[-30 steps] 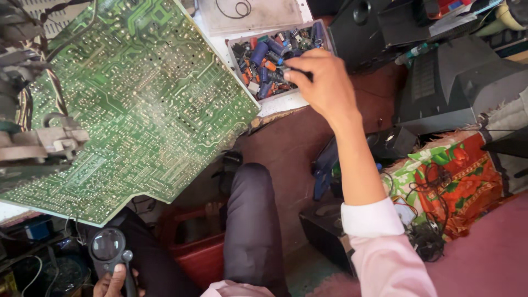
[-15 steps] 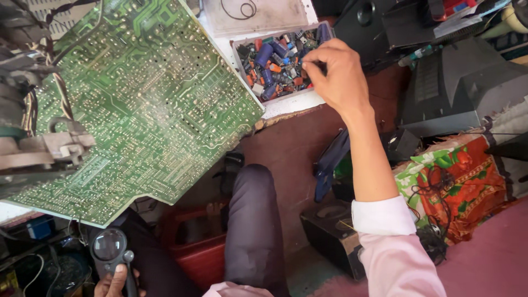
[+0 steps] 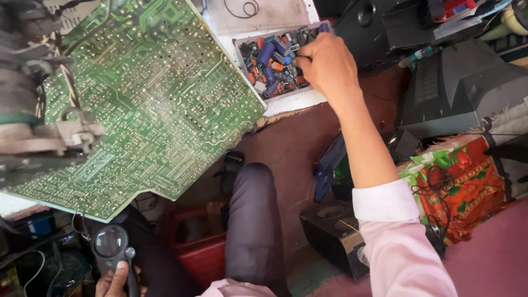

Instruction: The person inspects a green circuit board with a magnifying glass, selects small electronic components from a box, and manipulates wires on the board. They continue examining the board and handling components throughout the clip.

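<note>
Head view shows my right hand [image 3: 325,65] stretched forward over a small tray [image 3: 242,47] filled with loose electronic parts [image 3: 269,69], mostly blue, with some orange and red among them. Its fingers are curled down into the far right part of the tray, pinched together among the parts; I cannot tell whether they actually grip one. A pale pink sleeve [image 3: 396,236] is rolled up on that forearm. Just left of the right hand, a large green circuit board [image 3: 148,104] lies tilted with its solder side up, its near corner reaching toward the tray. My left hand [image 3: 113,280] sits low, well apart from the right, closed around the dark handle of a magnifying glass [image 3: 111,242] whose lens points up. Between my hands I see my knee in dark trousers [image 3: 250,220] and a red crate [image 3: 198,253] beside it. Right of my forearm lies a bright red and green patterned cloth [image 3: 462,181], with a grey casing [image 3: 462,88] beyond it.
</note>
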